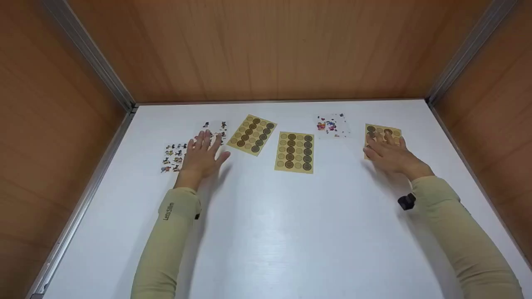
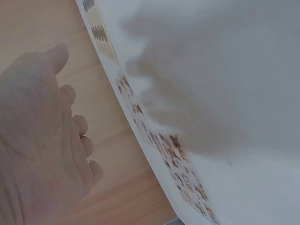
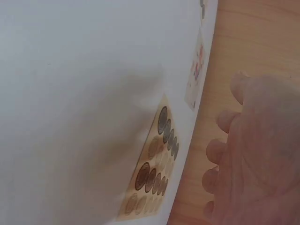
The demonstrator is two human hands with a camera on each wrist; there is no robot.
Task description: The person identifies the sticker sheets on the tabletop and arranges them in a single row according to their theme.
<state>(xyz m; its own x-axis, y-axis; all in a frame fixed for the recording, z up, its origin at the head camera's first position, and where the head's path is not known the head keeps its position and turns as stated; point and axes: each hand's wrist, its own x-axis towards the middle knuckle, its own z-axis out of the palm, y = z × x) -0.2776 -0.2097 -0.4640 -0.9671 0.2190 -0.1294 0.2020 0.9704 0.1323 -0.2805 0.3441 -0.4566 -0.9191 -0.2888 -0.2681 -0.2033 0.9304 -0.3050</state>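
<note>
My left hand [image 1: 203,161] hovers palm down above the white table, fingers spread and holding nothing. Beneath and beside it lie two clear sheets with small cartoon stickers, one at the left [image 1: 169,158] and one farther back [image 1: 223,125], both partly covered by the hand in the head view. My right hand [image 1: 392,158], also with its fingers extended, is held above a tan sheet of round stickers [image 3: 154,164]. In both wrist views a gap shows between the hand and the tabletop. Each palm is bare.
Between the hands lie a slanted tan sheet of round stickers [image 1: 252,135], a straighter tan sheet [image 1: 294,152] and a clear sheet with colourful stickers [image 1: 332,126]. Wooden panels [image 1: 274,50] enclose the white table [image 1: 266,232] at the back and sides.
</note>
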